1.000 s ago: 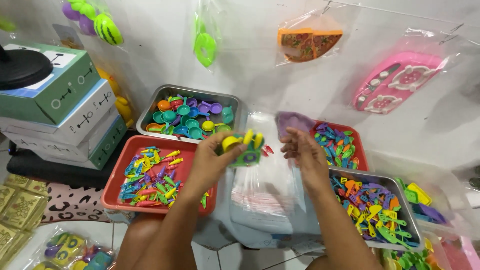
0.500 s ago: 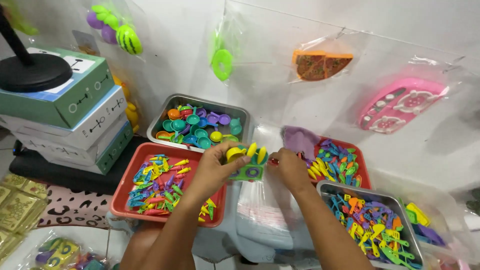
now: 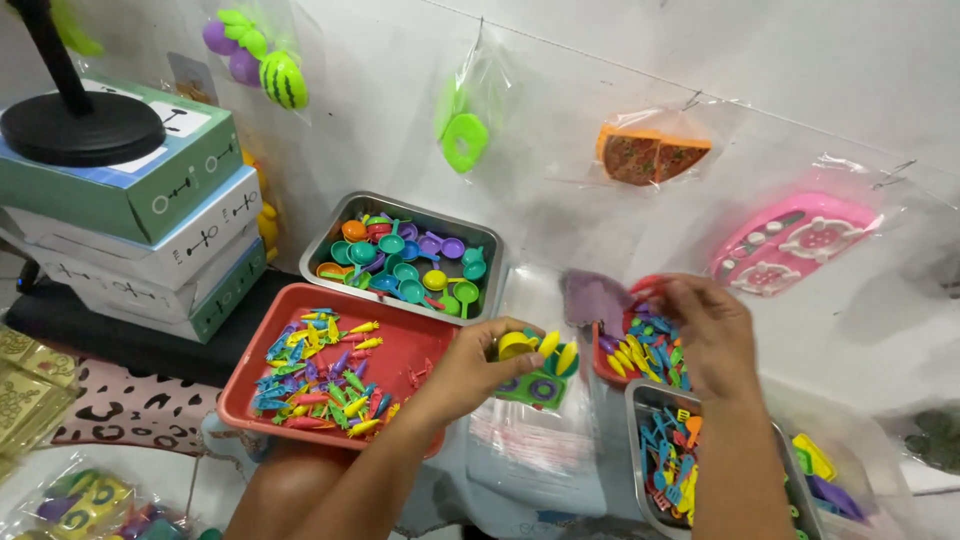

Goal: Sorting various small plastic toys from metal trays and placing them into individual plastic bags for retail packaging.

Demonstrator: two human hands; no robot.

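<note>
Toy stove set [image 3: 537, 372] — gripped in left fingers [image 3: 490, 352].

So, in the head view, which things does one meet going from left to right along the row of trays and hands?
Stack of boxes → red tray of small carrot-shaped pieces → left hand holding a bunch of small toy pieces → right hand over the second red tray → pink toy stove in a bag on the wall.

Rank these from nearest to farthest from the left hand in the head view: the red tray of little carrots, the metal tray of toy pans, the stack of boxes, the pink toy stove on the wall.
1. Red tray of little carrots: just left of the left hand.
2. Metal tray of toy pans: behind it.
3. Stack of boxes: far left.
4. Pink toy stove: far right, hung on the wall.
</note>
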